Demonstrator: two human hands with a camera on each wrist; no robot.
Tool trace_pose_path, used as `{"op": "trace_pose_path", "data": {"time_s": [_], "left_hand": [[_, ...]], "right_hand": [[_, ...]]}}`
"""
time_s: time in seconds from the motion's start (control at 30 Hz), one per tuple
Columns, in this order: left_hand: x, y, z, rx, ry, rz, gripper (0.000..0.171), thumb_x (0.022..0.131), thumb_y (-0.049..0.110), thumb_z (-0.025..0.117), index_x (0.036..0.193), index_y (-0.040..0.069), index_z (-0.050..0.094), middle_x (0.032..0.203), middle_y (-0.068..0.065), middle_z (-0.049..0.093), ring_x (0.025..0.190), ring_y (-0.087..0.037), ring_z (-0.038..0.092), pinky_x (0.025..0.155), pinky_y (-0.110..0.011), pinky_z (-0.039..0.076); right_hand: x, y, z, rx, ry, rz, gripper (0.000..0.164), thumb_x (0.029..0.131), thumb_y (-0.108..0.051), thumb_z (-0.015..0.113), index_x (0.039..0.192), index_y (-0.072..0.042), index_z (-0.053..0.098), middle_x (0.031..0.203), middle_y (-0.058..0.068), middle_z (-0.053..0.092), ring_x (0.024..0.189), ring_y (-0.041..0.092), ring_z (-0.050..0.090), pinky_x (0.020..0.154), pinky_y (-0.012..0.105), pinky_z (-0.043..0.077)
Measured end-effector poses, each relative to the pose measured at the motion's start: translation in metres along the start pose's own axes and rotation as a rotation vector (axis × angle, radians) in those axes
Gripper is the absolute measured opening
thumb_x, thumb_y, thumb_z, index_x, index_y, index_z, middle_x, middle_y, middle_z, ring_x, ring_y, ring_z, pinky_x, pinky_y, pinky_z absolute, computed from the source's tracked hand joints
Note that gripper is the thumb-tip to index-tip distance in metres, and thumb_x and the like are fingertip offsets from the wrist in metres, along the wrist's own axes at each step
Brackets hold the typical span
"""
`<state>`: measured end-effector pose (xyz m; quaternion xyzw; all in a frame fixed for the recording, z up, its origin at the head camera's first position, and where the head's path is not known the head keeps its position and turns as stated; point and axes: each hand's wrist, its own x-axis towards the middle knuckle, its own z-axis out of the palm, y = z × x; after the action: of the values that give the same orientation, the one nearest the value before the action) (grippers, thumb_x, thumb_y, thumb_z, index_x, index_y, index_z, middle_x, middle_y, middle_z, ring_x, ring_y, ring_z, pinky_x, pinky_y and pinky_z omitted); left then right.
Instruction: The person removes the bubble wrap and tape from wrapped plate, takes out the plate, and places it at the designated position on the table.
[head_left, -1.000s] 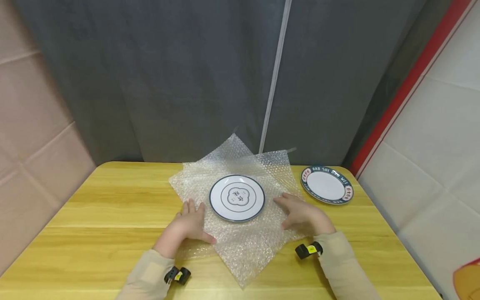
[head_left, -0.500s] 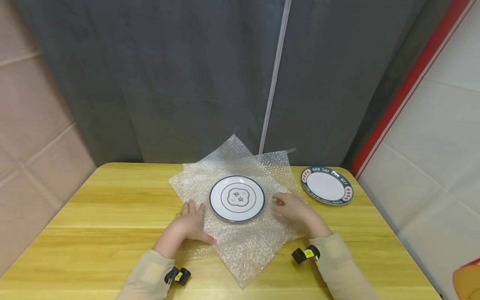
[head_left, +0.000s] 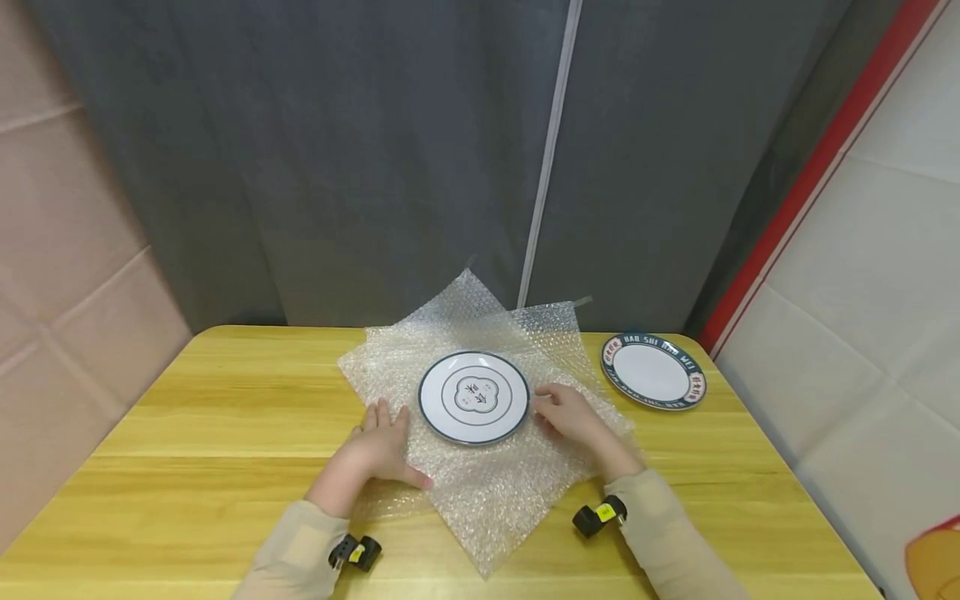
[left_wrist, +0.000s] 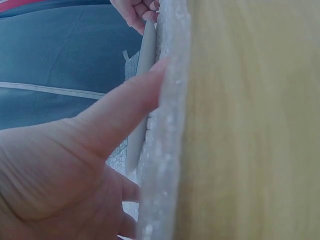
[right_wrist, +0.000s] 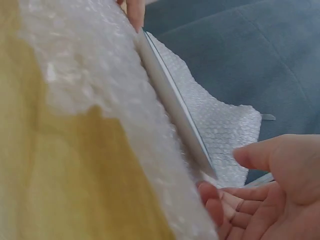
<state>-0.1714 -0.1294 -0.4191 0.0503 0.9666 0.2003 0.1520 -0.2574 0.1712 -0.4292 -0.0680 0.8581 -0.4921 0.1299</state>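
A white plate (head_left: 474,397) with a dark blue rim and a printed centre lies face up on overlapping sheets of bubble wrap (head_left: 487,500). At the plate's left, my left hand (head_left: 378,450) rests on the bubble wrap with its fingers spread and thumb stretched out. My right hand (head_left: 573,417) is at the plate's right edge. In the right wrist view, its loosely bent fingers (right_wrist: 212,202) are by the rim, and the thumb stands apart from the plate. Whether these fingers touch the rim I cannot tell.
A second plate (head_left: 654,371), with a patterned green-blue rim and lettering, lies at the wooden table's (head_left: 225,433) back right. A grey curtain (head_left: 360,167) hangs behind the table. A light wall panel (head_left: 885,333) stands at the right.
My right hand has moved left across the bubble wrap to the plate's edge, its fingers bending more. The bubble wrap's right corner now shows beside it. My left hand has stayed put.
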Motion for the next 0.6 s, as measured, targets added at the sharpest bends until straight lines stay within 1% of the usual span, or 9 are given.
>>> {"op": "trace_pose_path", "data": {"time_s": [0.1, 0.17, 0.3, 0.43, 0.53, 0.6], "left_hand": [[0.000, 0.000, 0.000, 0.003, 0.000, 0.002, 0.129, 0.058, 0.056, 0.084, 0.147, -0.010, 0.018, 0.146, -0.042, -0.004, 0.135, -0.056, -0.003, 0.105, -0.068, 0.010], [0.001, -0.001, 0.000, 0.006, 0.001, 0.003, 0.129, 0.058, 0.057, 0.084, 0.147, -0.010, 0.019, 0.146, -0.043, -0.004, 0.135, -0.057, -0.003, 0.105, -0.068, 0.010], [0.002, -0.001, 0.001, 0.013, 0.000, 0.004, 0.129, 0.058, 0.058, 0.084, 0.147, -0.010, 0.019, 0.146, -0.043, -0.004, 0.135, -0.057, -0.003, 0.105, -0.068, 0.010], [0.002, -0.002, 0.001, 0.020, 0.000, 0.007, 0.130, 0.058, 0.058, 0.083, 0.147, -0.010, 0.019, 0.146, -0.043, -0.004, 0.135, -0.057, -0.003, 0.105, -0.068, 0.011], [0.002, -0.002, 0.001, 0.019, 0.001, 0.008, 0.130, 0.058, 0.058, 0.083, 0.147, -0.010, 0.019, 0.146, -0.042, -0.004, 0.135, -0.057, -0.003, 0.105, -0.068, 0.010], [0.002, -0.002, 0.001, 0.017, 0.001, 0.009, 0.130, 0.058, 0.058, 0.083, 0.147, -0.010, 0.019, 0.146, -0.042, -0.004, 0.135, -0.057, -0.003, 0.105, -0.068, 0.010]], "right_hand": [[0.001, 0.001, 0.005, 0.132, -0.010, 0.010, 0.033, 0.096, -0.011, 0.054, 0.123, 0.009, 0.053, 0.081, 0.013, 0.061, 0.062, 0.018, 0.055, 0.055, 0.026, 0.047], [0.001, 0.000, 0.008, 0.197, -0.018, 0.031, 0.032, 0.097, -0.009, 0.053, 0.123, 0.009, 0.053, 0.080, 0.014, 0.061, 0.059, 0.017, 0.054, 0.053, 0.025, 0.046], [0.000, -0.002, 0.013, 0.257, -0.034, 0.067, 0.036, 0.097, -0.009, 0.050, 0.129, 0.009, 0.049, 0.079, 0.015, 0.061, 0.056, 0.016, 0.055, 0.050, 0.024, 0.047], [-0.001, -0.003, 0.017, 0.323, -0.067, 0.084, 0.039, 0.097, -0.007, 0.049, 0.132, 0.010, 0.045, 0.079, 0.017, 0.062, 0.056, 0.017, 0.059, 0.049, 0.023, 0.050], [-0.001, -0.003, 0.019, 0.387, -0.092, 0.102, 0.040, 0.097, -0.006, 0.048, 0.134, 0.010, 0.040, 0.079, 0.017, 0.061, 0.056, 0.017, 0.060, 0.049, 0.023, 0.051], [-0.001, -0.002, 0.021, 0.411, -0.099, 0.109, 0.042, 0.097, -0.005, 0.047, 0.135, 0.010, 0.037, 0.079, 0.018, 0.061, 0.056, 0.016, 0.060, 0.049, 0.023, 0.050]]}}
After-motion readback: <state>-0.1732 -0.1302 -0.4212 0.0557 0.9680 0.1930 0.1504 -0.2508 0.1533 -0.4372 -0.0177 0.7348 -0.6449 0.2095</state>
